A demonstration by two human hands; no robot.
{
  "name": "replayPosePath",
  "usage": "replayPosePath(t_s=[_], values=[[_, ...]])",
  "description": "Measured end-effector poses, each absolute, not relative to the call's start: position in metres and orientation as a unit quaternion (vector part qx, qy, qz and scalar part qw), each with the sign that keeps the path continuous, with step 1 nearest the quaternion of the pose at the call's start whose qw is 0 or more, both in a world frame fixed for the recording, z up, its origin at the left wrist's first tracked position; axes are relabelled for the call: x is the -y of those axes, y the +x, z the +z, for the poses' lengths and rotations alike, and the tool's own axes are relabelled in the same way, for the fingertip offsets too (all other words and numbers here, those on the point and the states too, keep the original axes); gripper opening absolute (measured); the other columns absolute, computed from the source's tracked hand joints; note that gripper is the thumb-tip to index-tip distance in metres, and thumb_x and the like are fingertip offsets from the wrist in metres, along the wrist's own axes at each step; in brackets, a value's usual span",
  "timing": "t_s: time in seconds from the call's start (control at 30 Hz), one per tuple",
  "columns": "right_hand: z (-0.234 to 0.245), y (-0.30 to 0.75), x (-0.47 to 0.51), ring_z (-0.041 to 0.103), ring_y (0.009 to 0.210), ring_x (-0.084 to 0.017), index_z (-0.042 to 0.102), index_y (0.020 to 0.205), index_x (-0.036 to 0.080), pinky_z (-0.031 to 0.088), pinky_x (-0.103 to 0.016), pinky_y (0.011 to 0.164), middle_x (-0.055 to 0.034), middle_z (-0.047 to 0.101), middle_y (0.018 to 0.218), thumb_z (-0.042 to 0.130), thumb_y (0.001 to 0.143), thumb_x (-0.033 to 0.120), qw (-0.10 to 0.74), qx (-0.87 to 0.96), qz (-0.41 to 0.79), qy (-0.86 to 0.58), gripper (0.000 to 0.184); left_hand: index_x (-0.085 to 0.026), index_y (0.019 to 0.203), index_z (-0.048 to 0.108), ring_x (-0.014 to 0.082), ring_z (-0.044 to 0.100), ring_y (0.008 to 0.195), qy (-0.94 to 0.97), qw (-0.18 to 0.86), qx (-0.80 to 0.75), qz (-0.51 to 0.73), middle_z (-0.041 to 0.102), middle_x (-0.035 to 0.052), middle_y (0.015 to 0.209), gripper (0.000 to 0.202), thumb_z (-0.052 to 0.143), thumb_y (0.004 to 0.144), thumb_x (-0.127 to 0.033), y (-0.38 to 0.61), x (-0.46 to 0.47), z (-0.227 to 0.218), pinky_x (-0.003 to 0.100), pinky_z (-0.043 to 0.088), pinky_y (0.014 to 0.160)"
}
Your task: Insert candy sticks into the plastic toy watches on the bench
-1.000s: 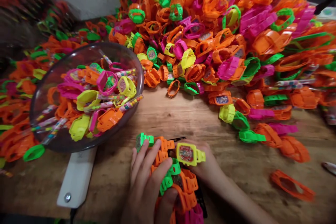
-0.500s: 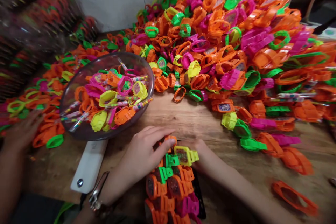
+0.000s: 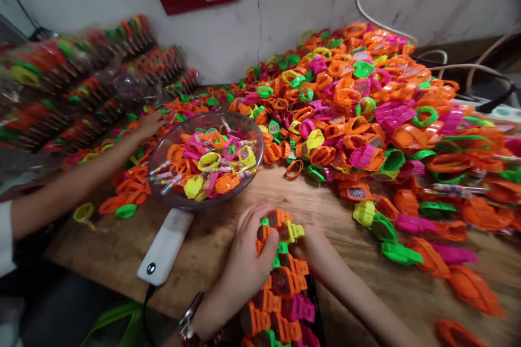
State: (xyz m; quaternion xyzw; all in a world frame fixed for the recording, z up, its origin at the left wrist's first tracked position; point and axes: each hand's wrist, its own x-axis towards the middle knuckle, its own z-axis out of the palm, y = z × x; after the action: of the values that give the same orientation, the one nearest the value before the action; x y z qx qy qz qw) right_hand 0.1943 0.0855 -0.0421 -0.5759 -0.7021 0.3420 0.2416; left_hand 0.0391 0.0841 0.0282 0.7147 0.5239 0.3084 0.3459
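Close in front of me, toy watches in orange, green, pink and yellow are packed in rows on a dark strip or holder, its edge barely showing. My left hand curls round the far end of these rows, its thumb pressed against an orange watch. On the far right side of the same end is my right hand, close to a yellow toy watch; its fingers are hidden behind the watches.
A big heap of loose toy watches covers the back and right. Left of centre stands a clear bowl of watches and patterned pens. Near it lies a white power bank with a cable. Another person's hand reaches in from the left, by bagged watches.
The view has tilted up and turned left, showing more wall. The other person's hand has reached farther over the loose watches. My hands stay at the far end of the rows.
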Motion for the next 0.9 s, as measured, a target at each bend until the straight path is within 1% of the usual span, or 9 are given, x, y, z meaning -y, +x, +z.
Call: replayPosePath(t_s=[0.07,0.17,0.27,0.4,0.47,0.57,0.67,0.77,0.9], values=[[-0.047,0.193,-0.086,0.057,0.053,-0.015,0.064,0.059,0.016,0.037,-0.021,0.050,-0.0026,0.067,0.058,0.052,0.062,0.006,0.247,0.697,0.329,-0.587,0.016,-0.018,0.132,0.046,0.0219,0.039,0.133,0.702,0.370,-0.522,0.313,0.050,0.0112,0.137,0.045,0.045,0.087,-0.021,0.041,-0.080,0.027,0.042,0.029,0.114],[-0.053,0.192,-0.092,0.055,0.051,-0.015,0.064,0.056,0.016,0.034,-0.020,0.046,-0.0017,0.063,0.051,0.053,0.060,0.007,0.253,0.691,0.323,-0.595,0.014,-0.018,0.141,0.036,0.0222,0.041,0.132,0.690,0.404,-0.515,0.309,0.049,0.0113,0.137,0.065,0.049,0.078,-0.013,0.045,-0.082,0.029,0.042,0.027,0.115],[-0.053,0.193,-0.095,0.053,0.050,-0.014,0.063,0.054,0.015,0.034,-0.019,0.045,-0.0009,0.061,0.049,0.053,0.059,0.008,0.267,0.689,0.320,-0.594,0.013,-0.019,0.141,0.036,0.0231,0.040,0.132,0.683,0.415,-0.527,0.288,0.049,0.0102,0.138,0.072,0.051,0.071,-0.010,0.048,-0.088,0.033,0.042,0.025,0.116],[-0.049,0.195,-0.086,0.056,0.057,-0.016,0.067,0.062,0.016,0.042,-0.022,0.051,-0.0020,0.067,0.060,0.050,0.064,0.011,0.296,0.700,0.324,-0.564,0.018,-0.015,0.139,0.042,0.0229,0.038,0.133,0.684,0.393,-0.550,0.274,0.049,0.0105,0.140,0.067,0.052,0.073,-0.012,0.052,-0.089,0.035,0.038,0.025,0.116],[-0.048,0.196,-0.079,0.059,0.063,-0.018,0.069,0.068,0.017,0.046,-0.024,0.057,-0.0024,0.069,0.066,0.050,0.067,0.014,0.311,0.709,0.333,-0.539,0.019,-0.017,0.132,0.051,0.0222,0.040,0.130,0.694,0.366,-0.555,0.277,0.052,0.0088,0.137,0.053,0.052,0.079,-0.017,0.054,-0.085,0.034,0.038,0.026,0.115],[-0.051,0.199,-0.071,0.060,0.063,-0.019,0.068,0.064,0.018,0.048,-0.026,0.060,-0.0038,0.068,0.062,0.053,0.067,0.015,0.331,0.709,0.343,-0.520,0.016,-0.023,0.114,0.066,0.0229,0.042,0.126,0.714,0.320,-0.560,0.274,0.058,0.0048,0.130,0.032,0.055,0.085,-0.031,0.057,-0.081,0.033,0.038,0.029,0.113],[-0.056,0.198,-0.068,0.062,0.063,-0.020,0.068,0.064,0.018,0.050,-0.029,0.062,-0.0054,0.068,0.062,0.052,0.067,0.014,0.348,0.702,0.343,-0.518,0.017,-0.026,0.108,0.068,0.0257,0.043,0.123,0.734,0.291,-0.559,0.254,0.063,0.0022,0.123,0.035,0.069,0.076,-0.040,0.058,-0.078,0.036,0.039,0.033,0.110],[-0.060,0.192,-0.067,0.064,0.067,-0.022,0.070,0.070,0.018,0.052,-0.032,0.067,-0.0068,0.071,0.072,0.051,0.067,0.015,0.366,0.693,0.332,-0.525,0.019,-0.025,0.107,0.066,0.0256,0.046,0.119,0.737,0.275,-0.568,0.240,0.064,0.0031,0.117,0.037,0.073,0.072,-0.037,0.059,-0.079,0.039,0.040,0.035,0.107],[-0.065,0.181,-0.065,0.066,0.070,-0.023,0.072,0.079,0.017,0.054,-0.033,0.068,-0.0112,0.072,0.084,0.048,0.072,0.017,0.394,0.668,0.313,-0.548,0.025,-0.023,0.103,0.065,0.0255,0.046,0.118,0.733,0.271,-0.584,0.221,0.062,0.0040,0.118,0.034,0.072,0.071,-0.032,0.060,-0.081,0.041,0.041,0.035,0.106]])
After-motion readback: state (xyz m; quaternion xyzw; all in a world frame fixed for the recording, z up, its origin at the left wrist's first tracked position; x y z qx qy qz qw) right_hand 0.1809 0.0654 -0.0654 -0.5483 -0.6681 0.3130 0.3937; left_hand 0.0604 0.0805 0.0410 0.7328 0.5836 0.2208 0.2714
